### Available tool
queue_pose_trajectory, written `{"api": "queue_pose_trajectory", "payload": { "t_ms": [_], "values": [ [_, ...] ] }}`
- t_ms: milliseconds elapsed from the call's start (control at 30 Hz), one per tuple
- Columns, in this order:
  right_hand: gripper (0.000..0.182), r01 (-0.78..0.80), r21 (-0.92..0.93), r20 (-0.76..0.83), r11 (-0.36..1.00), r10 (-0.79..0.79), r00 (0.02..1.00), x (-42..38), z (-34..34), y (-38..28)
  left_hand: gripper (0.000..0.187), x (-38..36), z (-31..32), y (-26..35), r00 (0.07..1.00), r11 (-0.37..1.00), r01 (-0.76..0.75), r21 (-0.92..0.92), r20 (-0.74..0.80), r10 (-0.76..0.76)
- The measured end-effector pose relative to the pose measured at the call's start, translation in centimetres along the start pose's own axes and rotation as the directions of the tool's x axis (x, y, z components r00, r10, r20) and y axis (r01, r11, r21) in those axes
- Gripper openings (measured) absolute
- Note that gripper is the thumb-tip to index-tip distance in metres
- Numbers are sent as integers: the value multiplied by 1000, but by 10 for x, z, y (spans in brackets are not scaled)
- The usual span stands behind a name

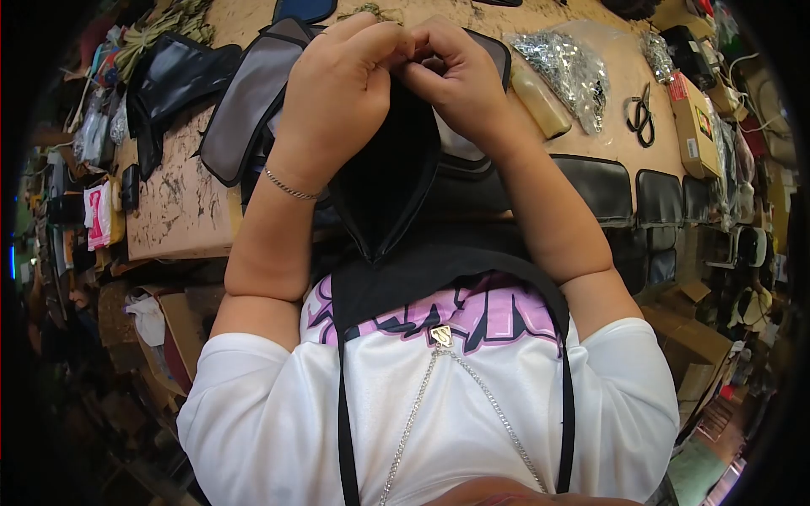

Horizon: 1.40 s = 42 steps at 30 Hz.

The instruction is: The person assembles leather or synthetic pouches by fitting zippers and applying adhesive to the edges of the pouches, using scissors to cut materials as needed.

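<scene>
My left hand [342,88] and my right hand [456,80] meet above the worktable, their fingers closed in a pinch at the far end of a black pouch-like piece [388,169]. Its near end narrows to a point close to my apron. Whatever small part lies between the fingertips is hidden. Beside my left forearm lies a grey panel with black edging [240,126]. More edged panels show partly behind and under my hands. Right of my right hand are a cloudy plastic bottle [540,101] and a clear bag of small metal parts [574,72].
Black-handled scissors [641,115] and a cardboard box [694,126] lie at the right. Black flat pieces [591,181] line the table's near edge. A glossy black piece [181,80] lies at left, near a bundle of olive strips [169,32]. Cartons [683,337] stand below.
</scene>
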State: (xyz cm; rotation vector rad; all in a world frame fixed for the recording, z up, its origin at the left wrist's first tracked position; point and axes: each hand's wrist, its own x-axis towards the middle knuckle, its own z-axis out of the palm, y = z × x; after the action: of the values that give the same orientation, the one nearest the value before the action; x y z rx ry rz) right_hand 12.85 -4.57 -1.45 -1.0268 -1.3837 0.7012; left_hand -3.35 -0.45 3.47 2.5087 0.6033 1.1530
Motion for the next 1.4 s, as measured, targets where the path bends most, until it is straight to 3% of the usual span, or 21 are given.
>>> {"api": "queue_pose_trajectory", "payload": {
  "t_ms": [133,200,233,333,533,600,633,667,700,800,833,933,967,1067,1167,1267,1367,1400],
  "values": [
    [17,-12,-58,-11,998,12,1000,0,-2,-1,20,0,10,-7,999,996,-1,-85,-47,-3],
    [17,-99,12,-1,995,99,995,-5,-1,-3,18,-1,13,-10,998,981,28,-190,-44,-37],
    [17,-141,47,5,989,141,990,-7,-1,-3,18,-1,14,-12,998,981,34,-190,-43,-43],
    [19,-95,-79,6,992,96,995,-11,-2,2,16,1,14,-14,999,988,34,-153,-34,-40],
    [27,-64,-34,-83,997,61,995,-9,0,3,13,3,7,-11,997,1000,-27,1,-78,27],
    [21,24,-214,35,977,-17,999,-12,1,3,8,2,12,-21,985,998,-66,14,-157,67],
    [19,73,-299,96,951,-46,994,-16,2,4,5,5,8,-25,974,999,27,43,-225,-16],
    [19,-51,-212,137,976,82,987,-27,12,8,4,9,0,-30,952,991,119,64,-292,-95],
    [19,-72,-211,84,975,91,992,-33,17,9,14,12,-14,-36,946,965,174,-197,-240,-220],
    [21,-65,-217,-11,974,64,998,-23,12,8,36,16,-28,-20,940,861,342,-376,122,-320],
    [21,-52,-216,-44,975,43,998,-17,9,6,32,16,-31,-1,886,728,459,-509,195,-422],
    [24,-144,-107,-73,984,137,988,-11,3,-7,24,-2,-11,-37,965,895,247,-372,15,-260],
    [30,-122,-115,-81,986,113,990,-10,3,-5,34,-6,-9,-50,968,905,248,-345,50,-246],
    [34,-68,-102,-121,992,55,991,-14,6,3,32,-8,-8,-45,927,902,331,-277,273,-257],
    [37,-30,30,-125,999,34,992,-16,11,16,26,-7,1,-49,907,863,355,-358,356,-226],
    [35,70,-132,-149,989,-89,985,-21,17,17,18,-4,5,-44,912,911,360,-202,280,-299],
    [36,150,-560,11,814,-174,985,-20,12,-3,17,-8,24,-52,918,898,388,-208,176,-356],
    [35,184,-623,24,761,-217,976,-19,11,-5,17,-6,26,-50,901,883,428,-192,174,-398]
  ]
}}
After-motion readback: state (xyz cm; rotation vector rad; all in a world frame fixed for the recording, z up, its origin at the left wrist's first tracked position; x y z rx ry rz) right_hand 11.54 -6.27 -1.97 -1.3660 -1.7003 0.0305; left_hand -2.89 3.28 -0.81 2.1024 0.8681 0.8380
